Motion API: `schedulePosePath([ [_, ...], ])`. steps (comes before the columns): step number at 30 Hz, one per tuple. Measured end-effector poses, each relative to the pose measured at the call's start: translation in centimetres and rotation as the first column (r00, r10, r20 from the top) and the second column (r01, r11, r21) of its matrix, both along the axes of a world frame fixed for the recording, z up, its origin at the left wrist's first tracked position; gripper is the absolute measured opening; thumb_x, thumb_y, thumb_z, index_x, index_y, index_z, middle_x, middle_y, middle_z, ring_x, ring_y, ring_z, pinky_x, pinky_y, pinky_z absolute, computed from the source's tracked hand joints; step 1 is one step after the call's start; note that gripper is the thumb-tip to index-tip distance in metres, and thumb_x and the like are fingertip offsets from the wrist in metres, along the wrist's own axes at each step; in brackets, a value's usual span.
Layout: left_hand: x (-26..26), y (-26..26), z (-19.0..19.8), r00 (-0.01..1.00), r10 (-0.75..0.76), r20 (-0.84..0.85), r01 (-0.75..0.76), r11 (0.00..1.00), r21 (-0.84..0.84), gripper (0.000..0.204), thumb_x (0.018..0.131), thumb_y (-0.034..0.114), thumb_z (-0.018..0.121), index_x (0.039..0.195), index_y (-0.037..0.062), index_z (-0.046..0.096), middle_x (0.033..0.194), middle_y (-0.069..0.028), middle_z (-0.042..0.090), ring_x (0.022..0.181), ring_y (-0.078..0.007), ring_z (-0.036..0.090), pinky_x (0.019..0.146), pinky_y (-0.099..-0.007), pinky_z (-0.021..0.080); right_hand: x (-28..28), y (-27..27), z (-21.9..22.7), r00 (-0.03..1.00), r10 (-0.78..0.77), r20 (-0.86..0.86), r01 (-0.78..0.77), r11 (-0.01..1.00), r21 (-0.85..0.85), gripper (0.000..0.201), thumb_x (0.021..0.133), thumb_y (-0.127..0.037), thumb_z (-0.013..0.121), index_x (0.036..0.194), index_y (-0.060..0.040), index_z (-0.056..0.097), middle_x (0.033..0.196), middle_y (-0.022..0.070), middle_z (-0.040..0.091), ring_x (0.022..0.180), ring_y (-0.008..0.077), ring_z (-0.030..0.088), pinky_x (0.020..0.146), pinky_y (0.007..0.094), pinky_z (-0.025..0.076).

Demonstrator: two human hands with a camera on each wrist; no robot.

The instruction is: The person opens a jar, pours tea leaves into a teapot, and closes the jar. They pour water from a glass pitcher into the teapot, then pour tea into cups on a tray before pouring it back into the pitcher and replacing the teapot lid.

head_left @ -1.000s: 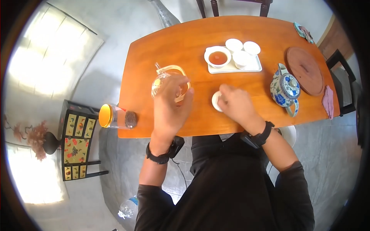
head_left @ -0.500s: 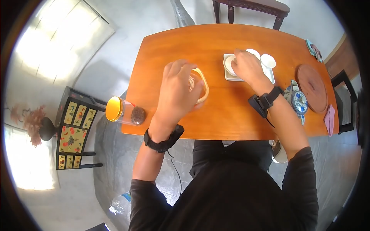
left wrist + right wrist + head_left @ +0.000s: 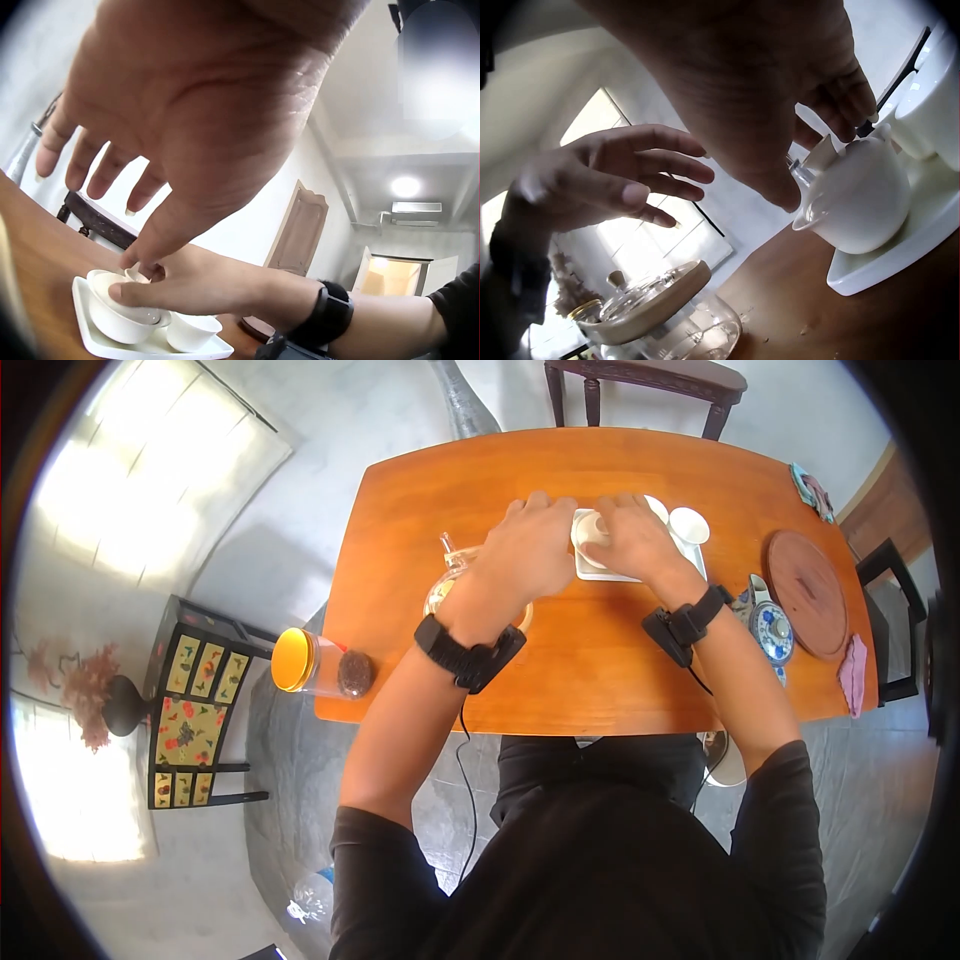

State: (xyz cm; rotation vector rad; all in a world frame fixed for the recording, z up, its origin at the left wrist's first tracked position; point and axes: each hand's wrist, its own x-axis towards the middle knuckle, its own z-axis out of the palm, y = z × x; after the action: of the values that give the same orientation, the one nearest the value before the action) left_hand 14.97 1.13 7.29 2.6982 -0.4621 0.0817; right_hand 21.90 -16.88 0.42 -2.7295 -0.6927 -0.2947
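On a white tray [image 3: 592, 572] stands a lidded white tea bowl [image 3: 866, 199], a gaiwan. My right hand [image 3: 645, 540] reaches over it from above, the thumb on one side by the rim and the fingers curved at the far side near the lid [image 3: 590, 532]. Beside it, my left hand [image 3: 530, 550] hovers just left of the tray, palm down with spread fingers and nothing in them. Behind the left wrist is a clear glass teapot [image 3: 705, 322] with a pale wooden handle band, partly hidden by that hand in the head view.
White cups [image 3: 688, 526] share the tray. A blue-and-white porcelain teapot [image 3: 772, 632] is partly behind my right forearm, near a round brown board [image 3: 808, 595] and a pink cloth [image 3: 853, 675]. At the table's left edge lies a yellow-lidded jar [image 3: 300, 662].
My right hand has carried the white lid from the near table onto the bowl on the tray, then spread around it. My left hand has moved right, from the glass teapot toward the tray.
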Motion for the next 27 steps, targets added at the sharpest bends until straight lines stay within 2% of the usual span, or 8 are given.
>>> schedulePosePath([
  [1,0.6,-0.4,0.2,0.998,-0.001,-0.062,0.004,0.999,0.045,0.055,0.083,0.007,0.066,0.136,-0.0001,0.053,0.126,-0.0213,0.058,0.123,-0.0403,0.053,0.102,-0.0447,0.047,0.1,-0.1,-0.1,1.000,-0.004,0.001,0.004,1.000,0.004,0.048,0.079,-0.031,0.075,0.116,-0.0021,0.065,0.113,0.0210,0.066,0.115,0.0378,0.060,0.095,0.0453,0.051],
  [4,2.6,-1.5,0.4,0.998,-0.018,-0.068,0.025,0.994,0.109,0.056,0.082,0.003,0.062,0.137,0.0005,0.052,0.126,-0.0227,0.059,0.121,-0.0411,0.054,0.101,-0.0452,0.047,0.4,0.0,-0.8,0.996,0.016,-0.091,-0.030,0.987,-0.157,0.081,0.072,-0.042,0.080,0.139,-0.0078,0.052,0.123,0.0167,0.062,0.123,0.0361,0.053,0.103,0.0447,0.044],
  [12,5.2,-1.5,-1.7,0.997,0.010,-0.079,-0.006,0.999,0.047,0.057,0.081,0.004,0.064,0.137,0.0005,0.052,0.123,-0.0261,0.060,0.120,-0.0407,0.055,0.100,-0.0438,0.047,0.3,0.6,-0.8,0.997,0.001,-0.076,-0.016,0.980,-0.200,0.069,0.073,-0.033,0.079,0.133,-0.0083,0.055,0.124,0.0152,0.062,0.123,0.0303,0.052,0.107,0.0387,0.037],
  [17,5.3,-1.0,-2.1,0.991,0.053,-0.123,-0.047,0.997,0.054,0.056,0.080,0.006,0.068,0.135,0.0003,0.054,0.123,-0.0256,0.061,0.120,-0.0396,0.056,0.101,-0.0437,0.047,0.2,0.2,0.2,0.991,0.038,-0.127,-0.067,0.969,-0.238,0.078,0.070,-0.030,0.082,0.139,-0.0073,0.051,0.131,0.0159,0.060,0.130,0.0312,0.048,0.113,0.0401,0.033],
  [20,5.6,-0.8,-2.9,0.996,-0.018,-0.083,0.022,0.999,0.040,0.052,0.081,0.008,0.069,0.131,0.0010,0.058,0.121,-0.0231,0.062,0.118,-0.0385,0.056,0.100,-0.0439,0.047,0.8,-0.7,0.4,0.987,0.071,-0.144,-0.107,0.960,-0.257,0.086,0.067,-0.027,0.085,0.143,-0.0072,0.048,0.135,0.0168,0.058,0.136,0.0328,0.045,0.119,0.0416,0.028],
  [22,5.9,-0.6,-3.8,0.980,-0.188,-0.068,0.190,0.981,0.025,0.045,0.083,0.007,0.068,0.128,0.0018,0.060,0.121,-0.0210,0.063,0.119,-0.0377,0.056,0.100,-0.0437,0.047,1.1,-1.2,0.8,0.975,0.127,-0.180,-0.166,0.961,-0.220,0.090,0.064,-0.021,0.087,0.144,-0.0061,0.047,0.137,0.0172,0.057,0.137,0.0334,0.044,0.122,0.0422,0.026],
  [25,6.1,-1.1,-4.5,0.964,-0.227,-0.136,0.233,0.972,0.027,0.043,0.084,0.006,0.068,0.126,0.0022,0.061,0.121,-0.0207,0.063,0.119,-0.0379,0.057,0.101,-0.0437,0.047,1.7,-1.7,-0.3,0.965,0.228,-0.128,-0.242,0.964,-0.109,0.084,0.065,-0.019,0.086,0.139,-0.0045,0.050,0.133,0.0173,0.058,0.134,0.0328,0.047,0.119,0.0412,0.030],
  [27,6.0,-1.4,-4.6,0.965,-0.224,-0.135,0.229,0.973,0.022,0.044,0.084,0.005,0.068,0.127,0.0017,0.060,0.122,-0.0210,0.063,0.119,-0.0381,0.057,0.101,-0.0436,0.047,1.9,-1.9,0.0,0.963,0.212,-0.169,-0.228,0.970,-0.083,0.079,0.066,-0.018,0.086,0.135,-0.0034,0.052,0.131,0.0172,0.058,0.132,0.0329,0.047,0.118,0.0410,0.032],
])
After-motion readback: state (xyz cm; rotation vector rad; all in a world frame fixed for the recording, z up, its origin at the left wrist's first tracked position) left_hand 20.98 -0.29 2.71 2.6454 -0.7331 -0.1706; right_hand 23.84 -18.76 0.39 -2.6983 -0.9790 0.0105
